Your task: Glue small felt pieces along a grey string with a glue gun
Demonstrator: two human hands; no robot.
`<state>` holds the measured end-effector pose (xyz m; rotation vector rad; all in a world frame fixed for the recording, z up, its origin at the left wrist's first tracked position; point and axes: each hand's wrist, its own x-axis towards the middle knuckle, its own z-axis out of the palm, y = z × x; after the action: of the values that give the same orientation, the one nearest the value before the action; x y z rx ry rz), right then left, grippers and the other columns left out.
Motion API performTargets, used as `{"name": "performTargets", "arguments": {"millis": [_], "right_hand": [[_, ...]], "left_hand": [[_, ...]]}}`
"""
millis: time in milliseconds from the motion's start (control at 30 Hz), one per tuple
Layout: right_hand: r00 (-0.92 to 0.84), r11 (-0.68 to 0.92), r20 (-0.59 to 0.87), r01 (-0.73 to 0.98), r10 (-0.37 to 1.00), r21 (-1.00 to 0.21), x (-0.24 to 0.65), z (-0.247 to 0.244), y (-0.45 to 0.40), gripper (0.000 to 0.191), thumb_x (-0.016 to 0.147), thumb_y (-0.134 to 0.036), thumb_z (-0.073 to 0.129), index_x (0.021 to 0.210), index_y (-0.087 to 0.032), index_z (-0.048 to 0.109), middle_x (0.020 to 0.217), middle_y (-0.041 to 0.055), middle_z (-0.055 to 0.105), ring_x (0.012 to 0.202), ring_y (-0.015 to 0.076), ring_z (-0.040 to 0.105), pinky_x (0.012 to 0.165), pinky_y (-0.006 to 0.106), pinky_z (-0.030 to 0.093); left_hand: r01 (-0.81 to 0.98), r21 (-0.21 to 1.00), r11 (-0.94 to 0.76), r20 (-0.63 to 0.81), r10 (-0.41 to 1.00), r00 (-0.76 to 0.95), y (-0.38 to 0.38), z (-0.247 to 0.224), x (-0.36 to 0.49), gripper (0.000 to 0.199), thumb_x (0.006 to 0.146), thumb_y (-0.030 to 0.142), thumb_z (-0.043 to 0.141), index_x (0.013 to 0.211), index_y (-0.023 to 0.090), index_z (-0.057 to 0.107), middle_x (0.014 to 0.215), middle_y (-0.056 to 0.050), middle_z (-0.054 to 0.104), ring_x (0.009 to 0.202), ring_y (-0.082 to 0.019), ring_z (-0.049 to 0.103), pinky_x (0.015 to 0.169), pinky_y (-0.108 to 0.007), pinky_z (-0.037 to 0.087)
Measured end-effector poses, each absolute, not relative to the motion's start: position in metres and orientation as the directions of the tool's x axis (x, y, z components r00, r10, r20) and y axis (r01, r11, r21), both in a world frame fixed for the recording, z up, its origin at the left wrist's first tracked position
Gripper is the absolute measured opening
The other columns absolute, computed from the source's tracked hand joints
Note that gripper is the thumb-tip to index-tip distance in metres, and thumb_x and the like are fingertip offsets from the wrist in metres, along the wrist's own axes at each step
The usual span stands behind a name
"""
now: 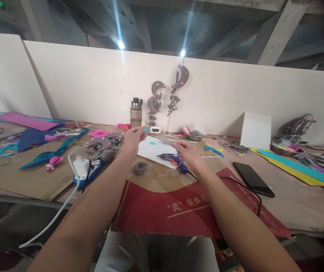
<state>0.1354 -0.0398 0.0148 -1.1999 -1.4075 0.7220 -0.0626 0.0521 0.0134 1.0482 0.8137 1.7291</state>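
Red card: nearest bit, a red card (150,211) with printed characters, on the person's side of the white sheet (148,151).
Left hand: the left hand (133,139) is pinching a little teal flower piece (145,129), up by the white sheet's far left corner.
Right hand: fingertips of the right hand (188,152) are drawn together over the sheet's right side; can't tell if anything's between them.
Glue gun: the blue glue gun (171,158) lies across the sheet's near right part, nozzle pointing left.
On the sheet: another teal flower (152,143), lying flat.
Phone: a black phone (253,179), off to the sheet's right.
Bowl: a bowl (197,138) past the sheet's far right corner, with grey yarn, something pink and clear plastic in it.
Basket: a basket (285,152) well right of the sheet, mixed colourful bits inside, too small to sort out.
Bottle: the see-through bottle (136,115) stands beyond the sheet's left end, capped, liquid in the lower part.
Table: the table (292,200) is pretty cluttered, felt strips (27,121) far left of the sheet, brown cardboard (162,177) just in front of it.
Room: grey moon hangings (181,77) on a white partition (94,83) behind the sheet, then bright lights (182,53) and concrete beams (282,32).
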Motion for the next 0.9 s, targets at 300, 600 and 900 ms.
{"name": "performTargets", "arguments": {"millis": [300, 600, 900], "right_hand": [[-0.258, 0.047, 0.015, 0.117, 0.966, -0.992, 0.146, 0.046, -0.069, 0.035, 0.071, -0.05, 0.066, 0.082, -0.017, 0.06, 0.06, -0.0019, 0.05, 0.042, 0.0045, 0.031, 0.034, 0.018, 0.015], [-0.039, 0.19, 0.389, 0.915, 0.92, -0.357, 0.172, 0.024, -0.036, 0.037, 0.083, -0.038, 0.053, 0.052, -0.017, 0.053, 0.058, 0.0069, 0.056, 0.056, 0.0135, 0.048, 0.052, 0.026, 0.032], [-0.028, 0.052, 0.066, 0.922, 0.997, -0.384, 0.166, -0.012, -0.018, 0.031, 0.06, -0.038, 0.07, 0.045, -0.02, 0.049, 0.047, 0.0019, 0.053, 0.043, 0.0113, 0.044, 0.044, 0.025, 0.027]], "left_hand": [[-0.465, 0.763, -0.449, 0.204, 0.85, -0.485, 0.067, 0.021, -0.098, 0.012, 0.067, 0.021, 0.067, 0.071, 0.013, 0.059, 0.069, -0.002, 0.061, 0.058, -0.007, 0.057, 0.053, -0.017, 0.047], [-0.487, 0.804, -0.342, 0.162, 0.913, -0.374, 0.059, 0.017, -0.079, 0.009, 0.066, 0.015, 0.065, 0.073, 0.012, 0.061, 0.068, -0.002, 0.062, 0.057, -0.007, 0.057, 0.049, -0.015, 0.043], [-0.394, 0.841, -0.371, 0.273, 0.92, -0.282, 0.045, 0.021, -0.062, 0.011, 0.069, 0.02, 0.066, 0.075, 0.011, 0.063, 0.067, -0.002, 0.061, 0.054, -0.006, 0.055, 0.052, -0.018, 0.043]]}}
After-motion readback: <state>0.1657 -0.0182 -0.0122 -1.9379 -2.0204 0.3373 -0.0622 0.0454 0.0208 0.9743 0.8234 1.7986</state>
